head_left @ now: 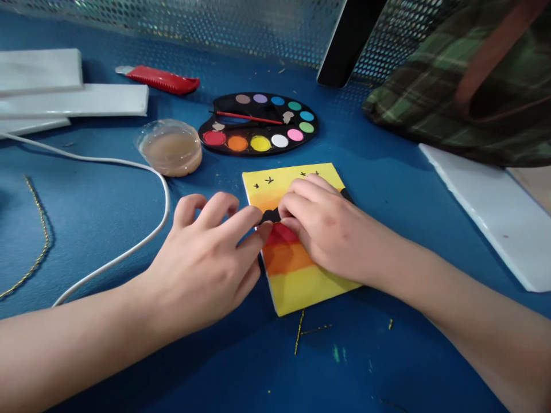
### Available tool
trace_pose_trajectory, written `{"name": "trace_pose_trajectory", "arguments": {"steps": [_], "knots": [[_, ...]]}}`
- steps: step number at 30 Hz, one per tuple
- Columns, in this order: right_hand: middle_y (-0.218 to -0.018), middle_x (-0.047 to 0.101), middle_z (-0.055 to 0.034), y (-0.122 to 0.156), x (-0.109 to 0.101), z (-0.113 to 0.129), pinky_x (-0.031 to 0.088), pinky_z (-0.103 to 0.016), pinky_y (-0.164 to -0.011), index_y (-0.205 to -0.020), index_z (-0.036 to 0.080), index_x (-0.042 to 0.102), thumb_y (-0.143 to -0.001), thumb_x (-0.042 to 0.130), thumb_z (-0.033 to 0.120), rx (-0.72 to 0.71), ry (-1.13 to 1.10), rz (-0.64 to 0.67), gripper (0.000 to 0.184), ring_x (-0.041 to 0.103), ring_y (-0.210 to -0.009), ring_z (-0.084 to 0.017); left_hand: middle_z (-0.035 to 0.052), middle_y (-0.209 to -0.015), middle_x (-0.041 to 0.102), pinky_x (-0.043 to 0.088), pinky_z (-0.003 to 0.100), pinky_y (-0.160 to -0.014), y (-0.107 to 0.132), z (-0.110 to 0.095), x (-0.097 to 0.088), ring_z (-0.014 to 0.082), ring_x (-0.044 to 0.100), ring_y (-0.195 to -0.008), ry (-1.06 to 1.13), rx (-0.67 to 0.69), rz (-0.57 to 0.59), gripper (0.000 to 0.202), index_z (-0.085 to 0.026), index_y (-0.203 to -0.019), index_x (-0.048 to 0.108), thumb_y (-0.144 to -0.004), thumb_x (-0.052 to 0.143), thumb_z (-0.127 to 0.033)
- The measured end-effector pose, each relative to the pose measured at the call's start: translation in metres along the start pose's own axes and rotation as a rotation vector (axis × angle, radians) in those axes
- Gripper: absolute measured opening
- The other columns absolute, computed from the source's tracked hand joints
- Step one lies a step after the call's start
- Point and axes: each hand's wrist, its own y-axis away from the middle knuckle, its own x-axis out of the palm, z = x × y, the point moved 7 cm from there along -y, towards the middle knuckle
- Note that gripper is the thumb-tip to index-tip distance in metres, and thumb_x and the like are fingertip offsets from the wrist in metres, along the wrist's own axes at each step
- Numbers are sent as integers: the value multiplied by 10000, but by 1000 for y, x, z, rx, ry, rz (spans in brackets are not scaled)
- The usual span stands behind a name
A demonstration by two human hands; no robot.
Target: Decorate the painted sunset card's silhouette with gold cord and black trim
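Note:
A small canvas [297,281] painted in yellow, orange and red bands lies on the blue table, with tiny black bird marks along its top edge. A black cut-out strip [270,215] lies across its middle. My left hand [206,258] rests at the canvas's left edge, fingers curled, with the fingertips pressing the strip's left end. My right hand [321,221] lies over the canvas middle, fingers bent down onto the strip and covering most of it.
A black paint palette [258,123] with a red brush lies behind the canvas, next to a cup of murky water [171,148]. A red cutter [161,79], white canvases [73,100], a white cable [142,241], gold cord [41,229], a plaid bag [465,80] and a white board [495,212] surround them.

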Motion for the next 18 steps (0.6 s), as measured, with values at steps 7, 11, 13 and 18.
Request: {"name": "trace_pose_trajectory", "arguments": {"steps": [7,11,13,18], "knots": [[-771,528,-70,8,-20,16,344,-340,-699,-715,132,609,-891,404,68,-158,170,-97,277,434,-795,-188,50,-927,670,419,470,-651,-1,1,2,290,577,-853,-9,-3,16,249,-184,-940,687,-862,450,-193],[-727,512,-56,12,-18,24,314,-341,-676,-648,131,587,-908,428,98,-177,273,-77,306,410,-742,-169,52,-904,662,409,469,-665,-1,1,1,284,571,-856,-8,6,16,245,-175,-927,683,-859,448,-189],[-715,508,-51,12,-14,23,313,-333,-671,-657,128,591,-916,421,105,-165,258,-67,311,421,-737,-166,52,-897,660,409,466,-662,-1,1,0,284,575,-853,-13,9,12,243,-165,-930,678,-862,446,-188],[-694,508,-47,11,-10,13,319,-313,-671,-604,123,564,-858,485,62,-87,128,-94,273,428,-719,-151,46,-896,667,417,460,-656,0,0,-1,275,586,-838,-21,13,16,226,-149,-905,672,-867,450,-173]]}}
